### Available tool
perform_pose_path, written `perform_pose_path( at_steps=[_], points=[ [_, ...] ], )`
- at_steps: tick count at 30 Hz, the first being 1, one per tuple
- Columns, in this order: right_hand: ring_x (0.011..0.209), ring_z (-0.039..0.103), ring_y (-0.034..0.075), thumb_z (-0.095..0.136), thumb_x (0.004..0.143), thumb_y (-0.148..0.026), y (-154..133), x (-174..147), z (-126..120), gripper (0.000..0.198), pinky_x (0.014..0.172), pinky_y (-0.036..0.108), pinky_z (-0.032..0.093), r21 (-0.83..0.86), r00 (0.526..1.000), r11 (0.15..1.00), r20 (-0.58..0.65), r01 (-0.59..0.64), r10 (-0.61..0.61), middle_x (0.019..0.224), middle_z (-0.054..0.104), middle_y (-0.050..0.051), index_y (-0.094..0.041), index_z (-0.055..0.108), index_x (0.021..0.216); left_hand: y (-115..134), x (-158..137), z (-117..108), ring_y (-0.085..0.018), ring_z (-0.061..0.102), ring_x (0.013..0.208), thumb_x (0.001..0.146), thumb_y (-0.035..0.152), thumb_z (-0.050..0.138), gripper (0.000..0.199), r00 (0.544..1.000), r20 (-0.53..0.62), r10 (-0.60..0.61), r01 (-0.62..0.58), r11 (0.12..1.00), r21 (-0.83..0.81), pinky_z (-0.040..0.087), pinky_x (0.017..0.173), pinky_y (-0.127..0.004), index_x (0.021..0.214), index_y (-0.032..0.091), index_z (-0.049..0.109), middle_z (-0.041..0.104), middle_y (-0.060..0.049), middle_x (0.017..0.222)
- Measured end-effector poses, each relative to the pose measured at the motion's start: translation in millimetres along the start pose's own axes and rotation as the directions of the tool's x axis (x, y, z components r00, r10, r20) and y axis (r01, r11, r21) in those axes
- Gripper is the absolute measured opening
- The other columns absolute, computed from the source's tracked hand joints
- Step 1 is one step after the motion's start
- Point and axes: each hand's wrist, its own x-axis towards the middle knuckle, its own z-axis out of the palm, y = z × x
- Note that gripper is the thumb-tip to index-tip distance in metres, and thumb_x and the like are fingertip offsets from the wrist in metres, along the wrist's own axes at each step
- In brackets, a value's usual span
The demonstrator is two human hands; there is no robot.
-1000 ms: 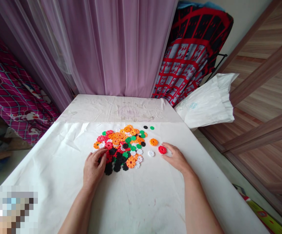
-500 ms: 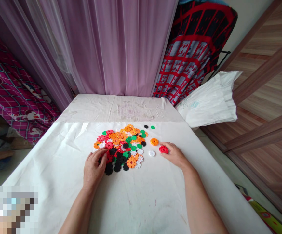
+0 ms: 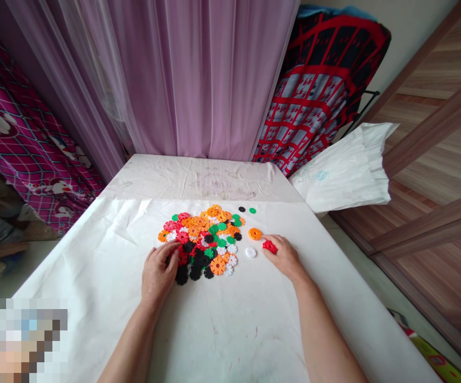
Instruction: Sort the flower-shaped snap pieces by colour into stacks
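In the head view, the right hand is closed around red notched discs, right of the pile; they look light and stiff, best pinched by their rims. Whether the left hand grips anything, I cannot tell.

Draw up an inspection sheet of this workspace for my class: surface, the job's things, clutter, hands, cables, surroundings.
Surface: white table cover, creased, with faint marks.
Job's things: pile of notched discs in orange, red, black, green and white; to its right, black disc, green disc, orange disc and white disc.
Clutter: white bag at the table's far right side; a pixelated patch at lower left, unreadable.
Left hand: at the pile's near left edge; its grip is hidden.
Right hand: red disc, possibly several, between thumb and fingers.
Cables: nothing seen.
Surroundings: purple curtain behind; patterned pink cloth left; red-and-black cloth and wood-grain panels right.
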Motion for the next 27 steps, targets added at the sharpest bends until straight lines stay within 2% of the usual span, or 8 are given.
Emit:
perform_pose_path(
  at_steps=[5, 7, 9, 13, 16, 19, 22, 27],
  points=[
    [0.108, 0.062, 0.026, 0.055, 0.079, -0.034, -6.0, -4.1, 1.3, 0.039, 0.098, 0.041, 0.049, -0.012, 0.989, 1.000, -0.145, -0.023, 0.021, 0.117, 0.069, 0.009, -0.023, 0.069, 0.114, -1.0, -0.1, 0.5, -0.023, 0.067, 0.109, 0.088, 0.041, 0.048, 0.029, 1.000, -0.015, 0.003, -0.003, 1.000, -0.003, 0.037, 0.111, -0.048, 0.102, 0.031, 0.072, 0.074, -0.002, 0.116],
    [0.108, 0.063, 0.026, 0.052, 0.083, -0.034, -16.8, -4.2, 2.5, 0.035, 0.097, 0.041, 0.049, -0.009, 0.976, 1.000, -0.217, -0.020, 0.017, 0.115, 0.070, 0.010, -0.023, 0.070, 0.110, -1.6, 0.0, 0.6, -0.023, 0.068, 0.108, 0.088, 0.041, 0.048, 0.029, 1.000, -0.017, 0.006, -0.006, 1.000, -0.001, 0.037, 0.111, -0.048, 0.102, 0.031, 0.072, 0.075, -0.002, 0.116],
    [0.105, 0.064, 0.024, 0.049, 0.087, -0.032, -35.2, -3.0, 6.9, 0.031, 0.096, 0.039, 0.050, 0.008, 0.971, 0.999, -0.234, 0.040, -0.037, 0.111, 0.072, 0.009, -0.023, 0.072, 0.105, -1.8, -0.1, 0.6, -0.023, 0.068, 0.108, 0.088, 0.041, 0.048, 0.029, 1.000, -0.014, 0.007, -0.007, 1.000, -0.001, 0.038, 0.110, -0.049, 0.102, 0.030, 0.072, 0.075, -0.002, 0.116],
    [0.100, 0.066, 0.022, 0.050, 0.089, -0.023, -89.2, 2.7, 27.7, 0.026, 0.093, 0.037, 0.051, 0.084, 0.963, 0.964, -0.118, 0.254, -0.243, 0.103, 0.074, 0.006, -0.025, 0.074, 0.099, -0.8, -0.2, 0.1, -0.024, 0.067, 0.109, 0.089, 0.041, 0.048, 0.029, 1.000, -0.007, -0.003, 0.003, 1.000, -0.003, 0.037, 0.111, -0.050, 0.102, 0.030, 0.071, 0.074, -0.003, 0.117],
    [0.100, 0.065, 0.020, 0.054, 0.087, -0.016, -129.7, 9.5, 47.1, 0.026, 0.094, 0.035, 0.050, 0.105, 0.943, 0.937, -0.025, 0.333, -0.332, 0.105, 0.075, 0.003, -0.027, 0.075, 0.098, 0.2, 0.0, -0.5, -0.023, 0.068, 0.107, 0.089, 0.041, 0.048, 0.029, 1.000, -0.009, 0.009, -0.009, 1.000, -0.003, 0.038, 0.110, -0.048, 0.102, 0.030, 0.072, 0.074, -0.003, 0.116],
    [0.106, 0.062, 0.020, 0.055, 0.089, -0.017, -155.2, 18.8, 61.8, 0.026, 0.096, 0.036, 0.048, 0.085, 0.914, 0.915, 0.060, 0.395, -0.400, 0.112, 0.073, 0.002, -0.028, 0.075, 0.101, 0.8, 0.4, -0.9, -0.022, 0.069, 0.104, 0.089, 0.041, 0.047, 0.030, 1.000, -0.011, 0.028, -0.028, 1.000, -0.002, 0.040, 0.108, -0.045, 0.102, 0.029, 0.072, 0.075, -0.004, 0.114],
    [0.109, 0.060, 0.022, 0.056, 0.091, -0.023, -158.9, 28.7, 69.0, 0.023, 0.096, 0.038, 0.048, 0.025, 0.916, 0.922, 0.103, 0.387, -0.388, 0.117, 0.072, 0.001, -0.029, 0.076, 0.101, 0.9, 0.3, -0.6, -0.023, 0.069, 0.104, 0.089, 0.041, 0.048, 0.030, 1.000, -0.018, 0.024, -0.024, 1.000, -0.009, 0.040, 0.107, -0.046, 0.101, 0.029, 0.072, 0.075, -0.004, 0.114],
    [0.107, 0.059, 0.025, 0.054, 0.091, -0.022, -134.2, 37.5, 65.0, 0.024, 0.094, 0.040, 0.047, -0.124, 0.969, 0.961, 0.051, 0.246, -0.242, 0.115, 0.072, 0.005, -0.025, 0.076, 0.099, 2.2, -0.8, 0.1, -0.024, 0.068, 0.108, 0.090, 0.041, 0.047, 0.029, 1.000, -0.005, -0.016, 0.015, 1.000, -0.022, 0.035, 0.111, -0.051, 0.102, 0.031, 0.071, 0.074, -0.003, 0.117]
  ],
)
